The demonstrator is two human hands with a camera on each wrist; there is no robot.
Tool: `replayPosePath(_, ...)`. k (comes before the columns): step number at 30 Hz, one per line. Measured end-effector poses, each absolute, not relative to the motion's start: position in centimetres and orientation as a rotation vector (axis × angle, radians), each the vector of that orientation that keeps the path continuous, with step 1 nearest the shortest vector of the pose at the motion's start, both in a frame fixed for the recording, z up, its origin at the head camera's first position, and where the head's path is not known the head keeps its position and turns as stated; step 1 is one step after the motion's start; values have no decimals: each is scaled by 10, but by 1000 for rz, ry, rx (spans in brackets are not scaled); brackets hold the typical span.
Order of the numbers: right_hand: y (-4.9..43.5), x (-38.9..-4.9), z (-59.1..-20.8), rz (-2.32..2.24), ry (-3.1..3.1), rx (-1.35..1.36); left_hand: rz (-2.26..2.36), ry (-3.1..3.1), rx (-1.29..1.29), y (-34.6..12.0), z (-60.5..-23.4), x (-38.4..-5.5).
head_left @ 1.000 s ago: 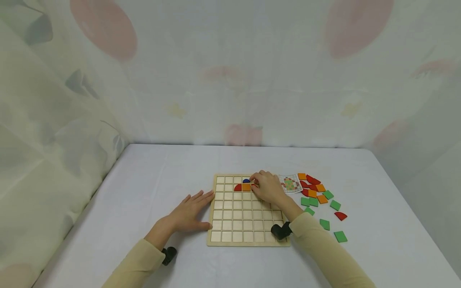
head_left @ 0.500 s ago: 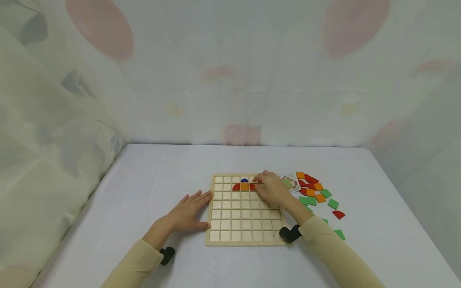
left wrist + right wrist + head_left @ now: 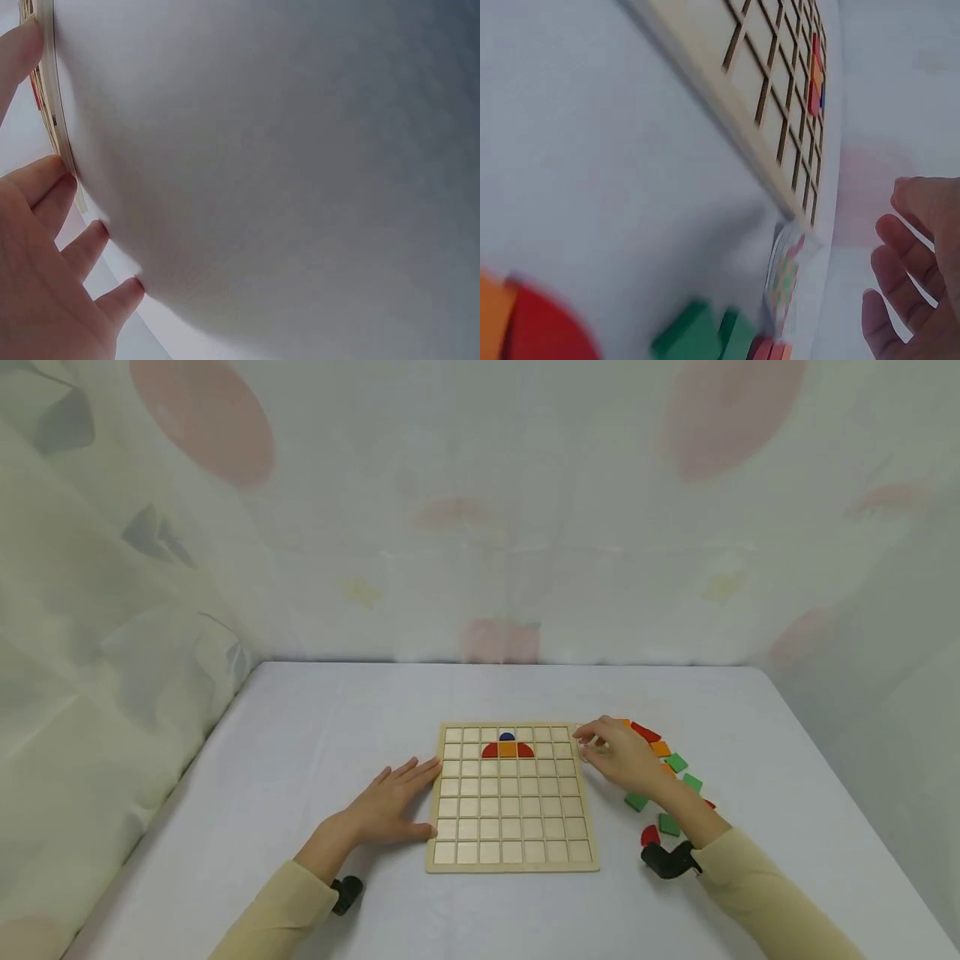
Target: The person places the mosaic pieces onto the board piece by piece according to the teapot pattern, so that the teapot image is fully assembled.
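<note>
A pale wooden grid board point(image 3: 510, 810) lies flat on the white table. In its upper rows sit a small blue rounded piece point(image 3: 507, 737) and, below it, an orange square point(image 3: 507, 749) between a left red quarter-round piece point(image 3: 490, 751) and a right red quarter-round piece point(image 3: 526, 750). My left hand point(image 3: 386, 808) rests spread on the table, thumb and index finger touching the board's left edge. Off the board's right edge hovers my right hand point(image 3: 626, 762), fingers loosely bent around nothing. It mostly hides the printed pattern card point(image 3: 784, 281) in the head view.
Loose pieces are scattered right of the board, partly behind my right forearm: green squares such as this green piece point(image 3: 637, 802), orange squares like this orange piece point(image 3: 660, 748), and several red ones, one red piece point(image 3: 649, 836) nearest the front. A patterned curtain point(image 3: 480, 527) stands behind the table.
My right hand has let go of the right red quarter-round piece, now in its cell beside the orange square, and moved right, off the board. My left hand stays at the board's edge.
</note>
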State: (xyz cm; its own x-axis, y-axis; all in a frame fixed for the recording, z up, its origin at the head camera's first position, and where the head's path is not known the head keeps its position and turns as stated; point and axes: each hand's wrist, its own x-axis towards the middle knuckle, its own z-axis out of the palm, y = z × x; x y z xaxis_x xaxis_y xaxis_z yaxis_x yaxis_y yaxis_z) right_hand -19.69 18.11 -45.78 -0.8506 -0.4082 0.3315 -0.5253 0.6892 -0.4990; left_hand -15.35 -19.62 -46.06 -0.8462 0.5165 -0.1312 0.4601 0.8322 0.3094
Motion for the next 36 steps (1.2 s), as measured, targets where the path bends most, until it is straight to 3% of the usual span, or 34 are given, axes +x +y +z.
replayPosePath(13,231,-166,-477,863,-2775,705,428,2798,749,-198,-459,-152)
replayPosePath(36,250,-138,-487,694,-2957,483,408,2792,751,-198,-458,-152)
